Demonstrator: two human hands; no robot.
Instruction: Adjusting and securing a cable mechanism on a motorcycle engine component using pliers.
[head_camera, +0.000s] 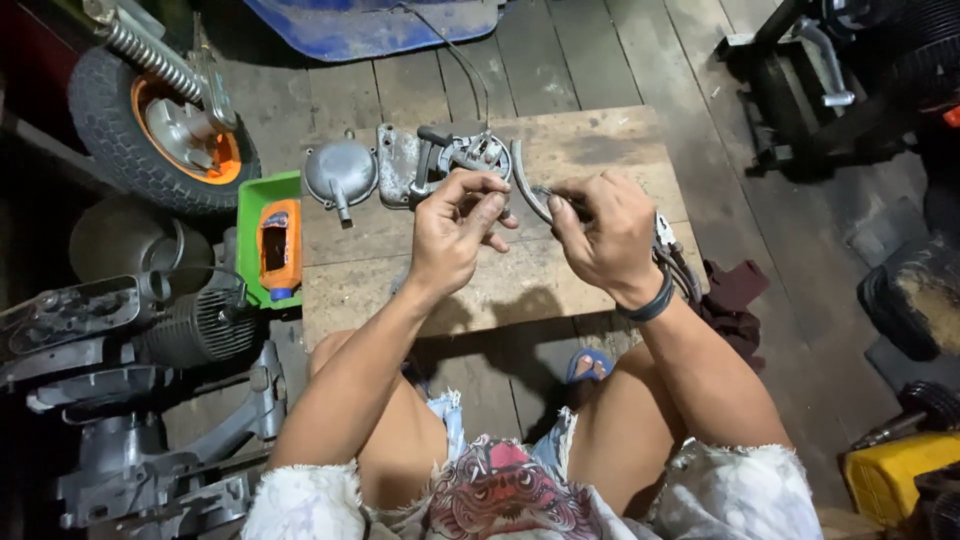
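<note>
A thin, curved grey metal strip, arc-shaped and dull, is held over the far part of a worn wooden board, just in front of a grey metal engine part with a black lever. The right hand is raised above the board, knuckles up, with the fingers pinched shut on the strip's lower end. The left hand is lifted beside it, fingers curled loosely near the strip; whether anything is gripped cannot be told.
</note>
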